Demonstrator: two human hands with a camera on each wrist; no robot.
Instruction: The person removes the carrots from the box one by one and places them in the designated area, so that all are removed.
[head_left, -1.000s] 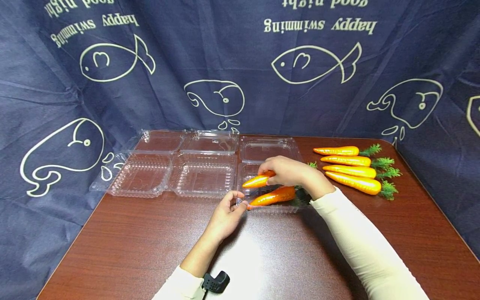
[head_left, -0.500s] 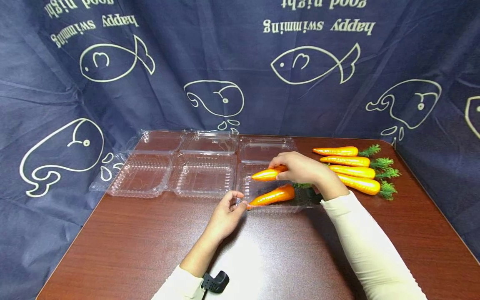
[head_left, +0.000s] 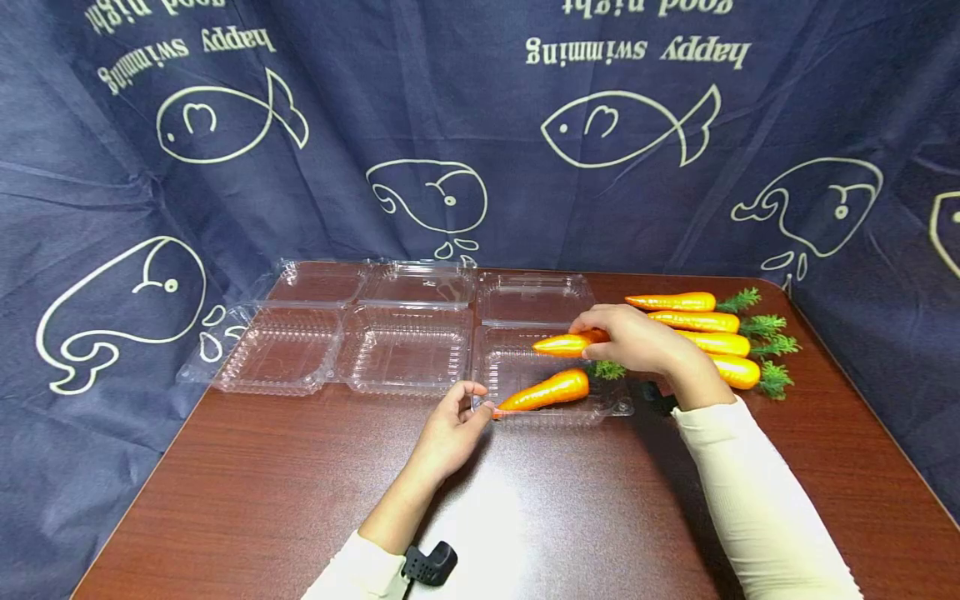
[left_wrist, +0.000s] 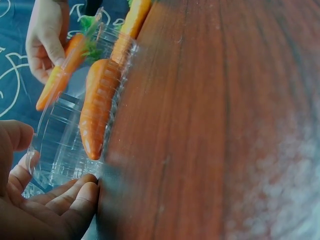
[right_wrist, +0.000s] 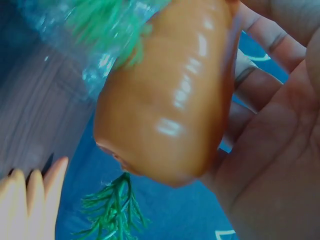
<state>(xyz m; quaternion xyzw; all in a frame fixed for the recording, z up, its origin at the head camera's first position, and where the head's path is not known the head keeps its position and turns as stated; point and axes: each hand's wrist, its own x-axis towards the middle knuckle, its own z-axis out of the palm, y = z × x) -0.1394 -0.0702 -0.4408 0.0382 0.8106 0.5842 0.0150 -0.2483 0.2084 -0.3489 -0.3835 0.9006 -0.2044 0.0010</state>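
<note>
My right hand (head_left: 633, 337) grips a toy carrot (head_left: 558, 345) by its thick end, over the back right part of the rightmost clear plastic clamshell box (head_left: 506, 362). In the right wrist view this carrot (right_wrist: 165, 100) fills the middle, its green top hanging below. Another carrot (head_left: 551, 390) lies in the box along the front side, its tip to the left. My left hand (head_left: 450, 429) pinches the box's front left corner; in the left wrist view its fingers (left_wrist: 80, 202) lie at the box's end.
Two more open clear boxes (head_left: 408, 350) (head_left: 281, 350) stand in a row to the left, lids folded back. Several carrots (head_left: 671, 302) with green tops lie side by side at the table's right. A dark blue cloth (head_left: 480, 100) hangs behind the wooden table (head_left: 262, 483).
My right hand has moved right with the carrot, away from the box's left side. The left hand stays at the corner, and the carrot in the box has not visibly moved.
</note>
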